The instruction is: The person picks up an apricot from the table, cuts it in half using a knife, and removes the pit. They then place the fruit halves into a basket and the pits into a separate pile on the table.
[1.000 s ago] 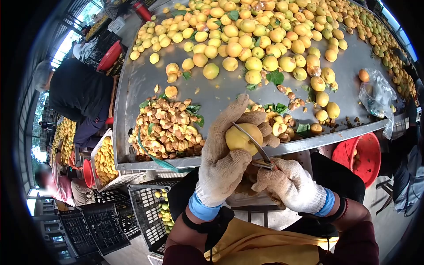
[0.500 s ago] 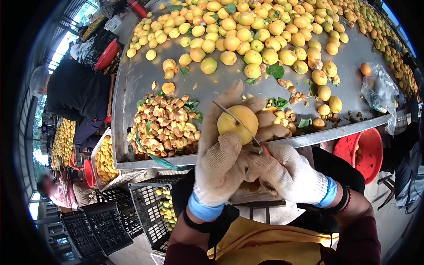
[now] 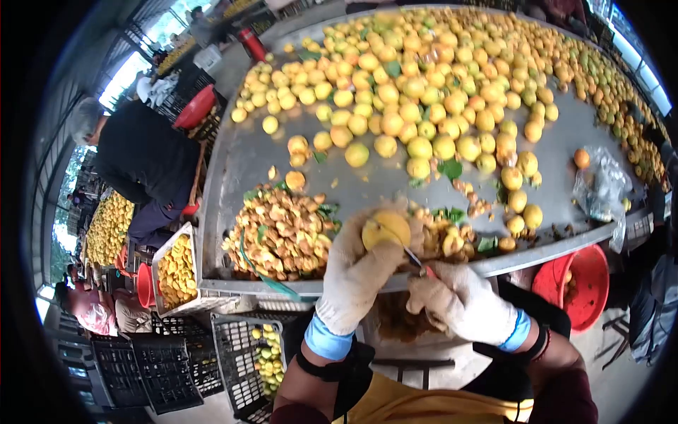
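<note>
Two knit-gloved hands: left hand (image 3: 357, 272) grips round fruit (image 3: 385, 230), right hand (image 3: 459, 304) w/ thin blade (image 3: 401, 246).

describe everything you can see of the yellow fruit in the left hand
The yellow fruit is round, smooth and evenly yellow, no leaf showing. The gloved left hand cups it from below and the left, over the near edge of the metal table. The thin blade of a knife, held by the gloved right hand, lies against its right side. Whether it is cut through cannot be told.
</note>
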A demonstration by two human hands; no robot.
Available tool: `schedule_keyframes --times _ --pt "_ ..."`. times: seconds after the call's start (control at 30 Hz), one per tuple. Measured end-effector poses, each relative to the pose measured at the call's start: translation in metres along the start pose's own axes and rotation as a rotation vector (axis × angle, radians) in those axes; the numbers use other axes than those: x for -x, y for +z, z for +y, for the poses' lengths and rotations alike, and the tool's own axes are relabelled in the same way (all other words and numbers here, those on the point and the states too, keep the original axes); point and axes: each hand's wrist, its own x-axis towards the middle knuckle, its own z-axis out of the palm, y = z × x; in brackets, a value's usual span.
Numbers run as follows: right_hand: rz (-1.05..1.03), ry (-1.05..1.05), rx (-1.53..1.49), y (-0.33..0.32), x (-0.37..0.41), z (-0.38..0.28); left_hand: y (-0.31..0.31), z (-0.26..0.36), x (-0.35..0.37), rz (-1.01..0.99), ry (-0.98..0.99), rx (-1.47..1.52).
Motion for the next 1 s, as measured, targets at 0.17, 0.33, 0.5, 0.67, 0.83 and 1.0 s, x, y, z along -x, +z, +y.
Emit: schedule_keyframes --times 0.17,0.33,0.5,0.67,0.83,1.0 --pt "0.029 -0.027 0.084 0.009 -0.006 -0.012 0.007 -0.004 -0.006 0.034 0.083 0.024" --pt "0.233 -0.517 0.526 0.012 -0.036 0.033 0.018 -0.018 -0.007 0.127 -0.012 0.297" --pt "0.016 0.060 0.014 0.007 -0.011 -0.010 0.000 0.014 -0.009 -0.079 0.014 0.132" --pt "0.143 0.134 0.147 0.021 -0.021 -0.006 0.005 -0.023 -0.009 0.114 -0.056 0.557" --pt "-0.028 0.096 0.111 -0.005 -0.012 -0.006 -0.007 0.013 -0.010 0.004 -0.037 0.170" --pt "-0.074 0.116 0.019 0.013 -0.017 0.008 -0.001 0.017 -0.007 -0.005 -0.050 0.157"
